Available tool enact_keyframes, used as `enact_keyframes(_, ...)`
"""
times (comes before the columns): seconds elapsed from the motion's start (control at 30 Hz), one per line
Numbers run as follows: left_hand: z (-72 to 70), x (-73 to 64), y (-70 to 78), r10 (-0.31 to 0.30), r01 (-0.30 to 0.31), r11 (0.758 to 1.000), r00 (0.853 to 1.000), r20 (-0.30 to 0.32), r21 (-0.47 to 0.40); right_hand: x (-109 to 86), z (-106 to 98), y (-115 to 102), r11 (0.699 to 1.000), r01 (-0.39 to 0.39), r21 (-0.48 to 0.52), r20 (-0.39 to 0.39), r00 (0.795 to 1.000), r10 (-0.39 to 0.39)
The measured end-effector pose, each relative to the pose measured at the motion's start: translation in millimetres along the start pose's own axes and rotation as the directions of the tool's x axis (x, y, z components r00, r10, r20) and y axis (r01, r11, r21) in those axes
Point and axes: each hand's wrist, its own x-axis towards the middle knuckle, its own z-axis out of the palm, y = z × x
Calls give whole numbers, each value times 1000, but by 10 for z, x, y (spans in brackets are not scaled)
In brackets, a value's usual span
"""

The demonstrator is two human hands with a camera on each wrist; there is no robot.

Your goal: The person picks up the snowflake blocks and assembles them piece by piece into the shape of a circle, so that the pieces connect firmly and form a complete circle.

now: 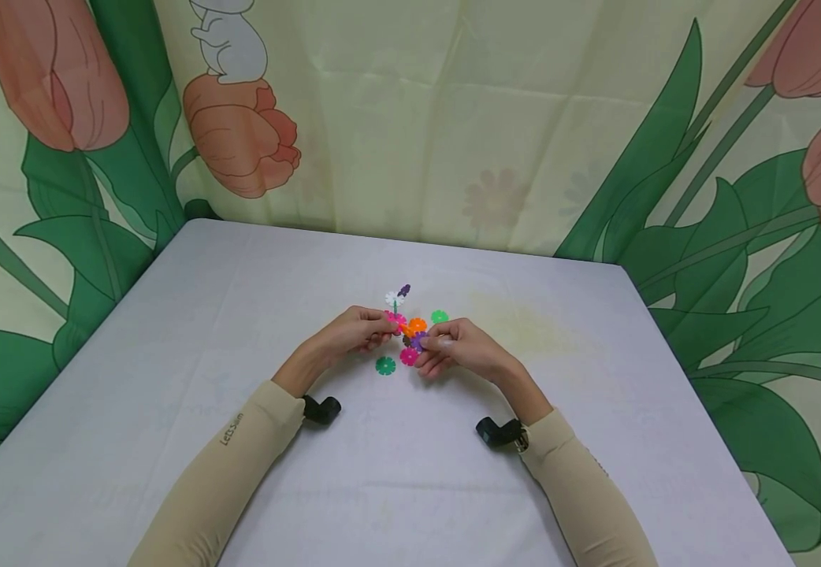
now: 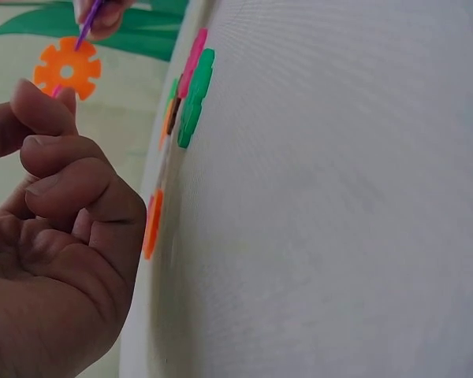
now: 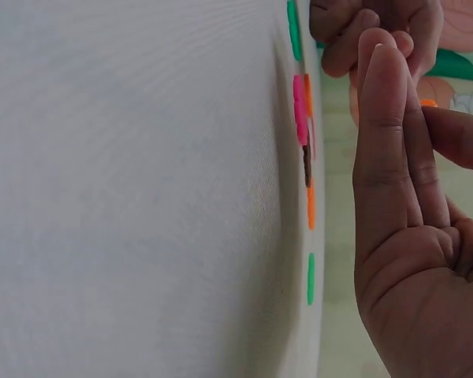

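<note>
Brightly orange notched disc (image 2: 67, 57), purple piece (image 2: 88, 22) perhaps attached

A table (image 1: 382, 504) under a white, faintly creased cloth, with a pale yellowish patch (image 1: 531, 327) right of its middle, carried a small cluster of notched plastic discs. A green disc (image 1: 385, 365) lay flat at the near left, just beside a pink disc (image 1: 409, 357), while a light green disc (image 1: 440, 316) lay at the far right. Near these, edge-on in the right wrist view, lay a dark brown disc (image 3: 307, 165) and orange discs (image 3: 311, 209).
</note>
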Motion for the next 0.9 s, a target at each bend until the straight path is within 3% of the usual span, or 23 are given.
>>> enact_keyframes(0.9,-18,18,-31,-6,6,999,1000,-6,33,21,44,7,999,-7,34,14,1000,6)
